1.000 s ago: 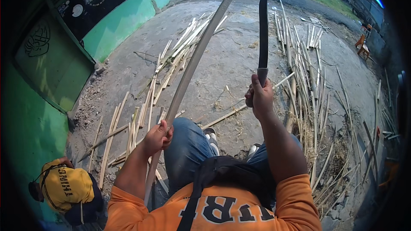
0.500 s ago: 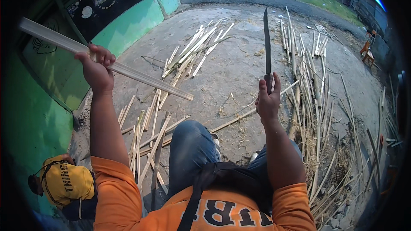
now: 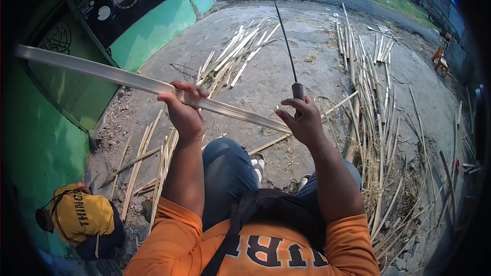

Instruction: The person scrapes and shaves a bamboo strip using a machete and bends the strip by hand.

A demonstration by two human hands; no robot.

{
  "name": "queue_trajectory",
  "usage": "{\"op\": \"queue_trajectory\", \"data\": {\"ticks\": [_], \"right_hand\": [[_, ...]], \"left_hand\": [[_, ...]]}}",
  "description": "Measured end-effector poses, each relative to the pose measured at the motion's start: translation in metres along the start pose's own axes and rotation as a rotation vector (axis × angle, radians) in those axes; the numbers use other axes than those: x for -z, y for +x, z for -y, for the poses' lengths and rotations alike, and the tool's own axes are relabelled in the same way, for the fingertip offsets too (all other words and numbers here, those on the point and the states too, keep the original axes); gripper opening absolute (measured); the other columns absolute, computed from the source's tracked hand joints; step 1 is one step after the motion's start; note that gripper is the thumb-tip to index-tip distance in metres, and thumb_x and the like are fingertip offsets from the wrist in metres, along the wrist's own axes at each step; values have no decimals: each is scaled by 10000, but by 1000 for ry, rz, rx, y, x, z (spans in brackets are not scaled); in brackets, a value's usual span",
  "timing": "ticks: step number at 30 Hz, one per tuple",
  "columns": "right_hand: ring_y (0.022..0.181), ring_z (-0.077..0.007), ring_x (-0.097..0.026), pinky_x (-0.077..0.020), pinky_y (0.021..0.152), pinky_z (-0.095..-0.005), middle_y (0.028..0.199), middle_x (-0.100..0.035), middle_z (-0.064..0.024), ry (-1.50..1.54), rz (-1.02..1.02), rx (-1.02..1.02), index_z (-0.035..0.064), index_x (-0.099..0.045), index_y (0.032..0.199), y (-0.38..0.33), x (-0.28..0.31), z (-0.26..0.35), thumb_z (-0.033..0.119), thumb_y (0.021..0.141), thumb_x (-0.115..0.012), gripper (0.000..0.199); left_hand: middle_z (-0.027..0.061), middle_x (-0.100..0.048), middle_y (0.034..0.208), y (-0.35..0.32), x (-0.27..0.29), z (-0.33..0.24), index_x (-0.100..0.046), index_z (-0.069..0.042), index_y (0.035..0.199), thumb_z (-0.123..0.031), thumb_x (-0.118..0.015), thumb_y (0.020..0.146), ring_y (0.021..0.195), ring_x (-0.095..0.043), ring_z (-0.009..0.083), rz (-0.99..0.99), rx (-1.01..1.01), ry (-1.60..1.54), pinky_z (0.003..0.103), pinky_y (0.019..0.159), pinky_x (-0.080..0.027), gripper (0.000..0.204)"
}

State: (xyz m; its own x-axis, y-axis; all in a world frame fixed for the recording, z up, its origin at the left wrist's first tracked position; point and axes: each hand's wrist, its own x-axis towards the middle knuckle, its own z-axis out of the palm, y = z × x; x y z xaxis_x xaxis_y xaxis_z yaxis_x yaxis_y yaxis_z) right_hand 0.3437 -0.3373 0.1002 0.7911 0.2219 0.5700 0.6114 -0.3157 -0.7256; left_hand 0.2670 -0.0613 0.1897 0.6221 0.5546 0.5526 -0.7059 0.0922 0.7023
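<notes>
My left hand (image 3: 184, 110) grips a long pale bamboo strip (image 3: 102, 74) near its middle. The strip runs from the upper left down to the right, and its near end reaches my right hand. My right hand (image 3: 305, 120) is closed on the dark handle of a long knife (image 3: 287, 46), whose thin blade points up and away from me, seen edge-on. The strip's end lies against the right hand just below the knife handle. My knees in blue jeans (image 3: 230, 168) sit below both hands.
Split bamboo strips lie in piles on the dirt ground: one pile (image 3: 240, 53) ahead, a long one (image 3: 368, 97) on the right, another (image 3: 148, 163) by my left leg. A green wall (image 3: 46, 138) stands on the left. A yellow cap (image 3: 84, 217) lies at lower left.
My left hand has brought the strip down and rightward until its end meets my right hand. The knife has turned so its blade shows edge-on.
</notes>
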Motion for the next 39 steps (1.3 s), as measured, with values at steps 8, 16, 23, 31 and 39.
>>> {"op": "queue_trajectory", "data": {"ticks": [8, 16, 23, 31, 39], "right_hand": [[980, -357, -682, -557, 834, -456, 1066, -648, -177, -59, 274, -35, 142, -791, 1148, -9, -9, 9, 586, 707, -931, 641], [918, -319, -645, -516, 769, -430, 991, -611, -129, -2, 329, -6, 171, -795, 1067, -19, -32, -7, 451, 701, -969, 492], [971, -368, -661, -520, 811, -468, 1002, -615, -155, 37, 446, -100, 122, -700, 889, -16, -26, -22, 328, 776, -933, 331], [905, -372, -668, -531, 758, -480, 997, -611, -143, -137, 381, 38, 107, -674, 848, -11, 4, -19, 238, 785, -918, 284], [880, -333, -698, -575, 745, -476, 1009, -612, -112, -442, 438, 217, 154, -730, 906, -5, 34, 2, 265, 854, -819, 151]], "left_hand": [[74, -515, 777, -35, -25, 30, -492, -79, 1037, -858, -264, 965, 769, -542, 235, 111, -30, 134, 409, 823, -478, 815], [85, -558, 827, -49, -26, 60, -489, -59, 1085, -832, -188, 1002, 741, -538, 208, 49, -70, 248, 373, 797, -482, 834], [129, -604, 1214, -45, 5, 59, -418, 4, 1430, -786, -154, 1027, 1045, -596, 207, 331, -187, 611, 374, 968, -474, 925], [173, -450, 1375, -65, 102, -27, -379, -46, 1478, -475, -704, 973, 1236, -463, 340, 106, -809, 1187, 538, 1102, -355, 738], [153, -517, 1442, 4, 123, -106, -552, -97, 1394, -397, -961, 672, 1406, -449, 381, 722, -398, 2025, 571, 1177, -323, 882]]}}
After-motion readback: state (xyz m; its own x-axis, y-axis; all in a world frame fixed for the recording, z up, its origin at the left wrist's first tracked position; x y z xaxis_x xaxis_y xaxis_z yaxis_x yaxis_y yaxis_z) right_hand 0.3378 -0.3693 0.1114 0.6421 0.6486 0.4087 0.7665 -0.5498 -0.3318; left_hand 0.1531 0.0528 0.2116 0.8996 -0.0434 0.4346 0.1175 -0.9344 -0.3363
